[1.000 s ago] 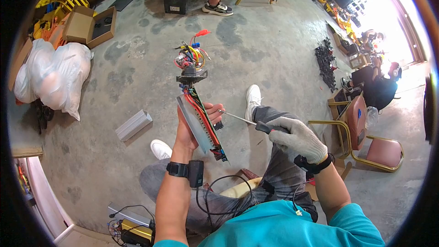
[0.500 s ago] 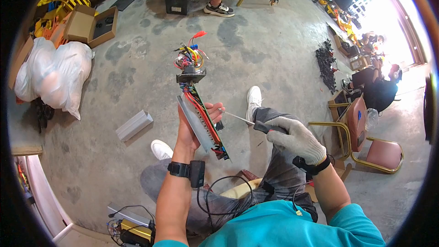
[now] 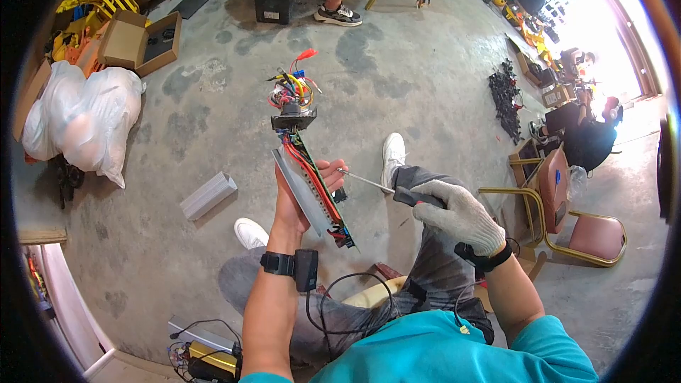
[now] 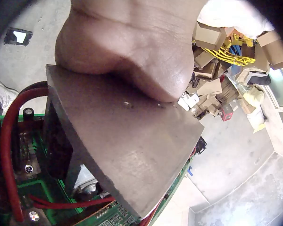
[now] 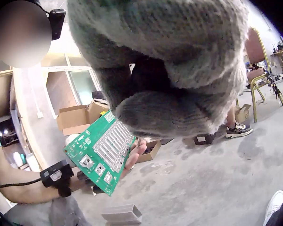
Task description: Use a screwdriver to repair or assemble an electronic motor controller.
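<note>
My bare left hand point(image 3: 285, 202) holds a circuit board assembly point(image 3: 317, 183) at a slant, its green board point(image 5: 90, 141) showing in the right wrist view. A flat grey metal plate point(image 4: 127, 141) lies against the palm in the left wrist view, with red wires point(image 4: 9, 141) beside it. Colored wires point(image 3: 294, 92) bunch at the far end, above a black end plate point(image 3: 294, 122). In a knitted glove, my right hand point(image 3: 464, 218) grips a screwdriver point(image 3: 408, 196) by its dark handle. Its shaft points left, the tip close to the left fingertips and the board's edge.
An open-ended metal casing point(image 3: 208, 196) lies on the floor to the left. Stuffed white plastic bags point(image 3: 89, 117) and an open cardboard box point(image 3: 140, 42) stand further left. On the right are a brown chair point(image 3: 596, 237) and dark cables point(image 3: 505, 99). Another seated person's shoe point(image 3: 338, 14) shows ahead.
The wire-bundle end of the assembly has shifted slightly left and nearer. My right hand and screwdriver have moved a touch left. Both grips stay the same.
</note>
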Available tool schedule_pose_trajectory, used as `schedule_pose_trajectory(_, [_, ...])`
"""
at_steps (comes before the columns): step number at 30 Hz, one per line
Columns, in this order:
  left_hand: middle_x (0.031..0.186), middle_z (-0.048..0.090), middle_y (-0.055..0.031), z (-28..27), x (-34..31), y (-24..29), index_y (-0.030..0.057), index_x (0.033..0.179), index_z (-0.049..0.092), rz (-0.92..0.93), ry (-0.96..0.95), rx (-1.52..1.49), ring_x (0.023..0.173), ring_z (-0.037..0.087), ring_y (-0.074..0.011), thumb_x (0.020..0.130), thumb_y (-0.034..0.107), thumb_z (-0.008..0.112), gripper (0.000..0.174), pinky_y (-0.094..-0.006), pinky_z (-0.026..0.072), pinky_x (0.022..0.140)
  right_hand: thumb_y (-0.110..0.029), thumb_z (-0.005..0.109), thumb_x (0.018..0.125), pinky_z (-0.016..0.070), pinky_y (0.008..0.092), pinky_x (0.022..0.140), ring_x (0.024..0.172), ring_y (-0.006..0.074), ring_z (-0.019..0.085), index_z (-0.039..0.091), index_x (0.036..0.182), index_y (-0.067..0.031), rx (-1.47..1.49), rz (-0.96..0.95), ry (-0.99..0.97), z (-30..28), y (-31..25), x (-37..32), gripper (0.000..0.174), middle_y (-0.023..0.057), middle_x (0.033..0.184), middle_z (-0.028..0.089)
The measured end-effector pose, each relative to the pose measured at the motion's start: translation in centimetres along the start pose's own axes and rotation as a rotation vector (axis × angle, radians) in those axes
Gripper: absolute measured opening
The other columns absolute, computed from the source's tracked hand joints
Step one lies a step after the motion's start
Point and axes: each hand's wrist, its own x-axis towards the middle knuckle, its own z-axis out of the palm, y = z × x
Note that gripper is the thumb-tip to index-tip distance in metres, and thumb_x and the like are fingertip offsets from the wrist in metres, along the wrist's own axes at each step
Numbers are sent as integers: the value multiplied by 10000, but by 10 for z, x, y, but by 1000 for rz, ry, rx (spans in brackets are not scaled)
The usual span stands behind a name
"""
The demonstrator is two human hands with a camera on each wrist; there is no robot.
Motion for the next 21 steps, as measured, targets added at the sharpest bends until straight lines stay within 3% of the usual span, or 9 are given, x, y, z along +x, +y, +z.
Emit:
schedule_pose_trajectory(2, [1454, 553, -344, 0, 0, 0, -80, 1311, 601, -2, 3, 2, 1389, 544, -450, 1031, 749, 359, 907, -532, 455, 1188, -170, 771, 906, 544, 317, 775, 844, 172, 686, 711, 1209, 20, -65, -86, 41, 2, 2, -1, 363, 137, 915, 708])
schedule_pose_trajectory(4, [1456, 551, -345, -1, 0, 0, -83, 1311, 599, -4, 5, 5, 1390, 543, -450, 1028, 756, 353, 919, -528, 455, 1188, -165, 781, 869, 549, 355, 837, 916, 260, 711, 712, 1199, 2, -112, -183, 114, 4, 2, -1, 377, 174, 999, 715])
schedule_pose_trajectory(7, [1458, 549, -345, 0, 0, 0, -89, 1315, 589, -21, -9, -58, 1390, 542, -452, 1016, 781, 334, 954, -528, 456, 1187, -162, 779, 854, 548, 390, 879, 972, 326, 709, 714, 1182, -8, -210, -279, 155, 3, 4, 0, 368, 182, 1057, 720])
schedule_pose_trajectory(11, [1453, 553, -343, 4, 0, -1, -86, 1294, 584, -38, 52, 2, 1379, 553, -449, 1002, 809, 301, 984, -526, 472, 1172, -165, 775, 856, 541, 417, 910, 1010, 349, 701, 709, 1162, -14, -236, -290, 182, 2, -2, -1, 348, 184, 1062, 718])
schedule_pose_trajectory(16, [1440, 560, -346, 4, 2, -2, -78, 1275, 585, -46, 97, 44, 1363, 567, -447, 1001, 815, 285, 982, -526, 491, 1154, -121, 774, 858, 553, 398, 865, 962, 348, 704, 698, 1132, -29, -128, -222, 264, 7, -10, -6, 298, 164, 1053, 719])
schedule_pose_trajectory(21, [1410, 584, -338, 1, 1, -2, -75, 1286, 586, -49, 76, 62, 1315, 606, -444, 1001, 820, 270, 991, -524, 506, 1138, -97, 799, 845, 553, 400, 831, 932, 335, 702, 692, 1144, -45, -134, -297, 339, 12, -8, -7, 322, 152, 1032, 711])
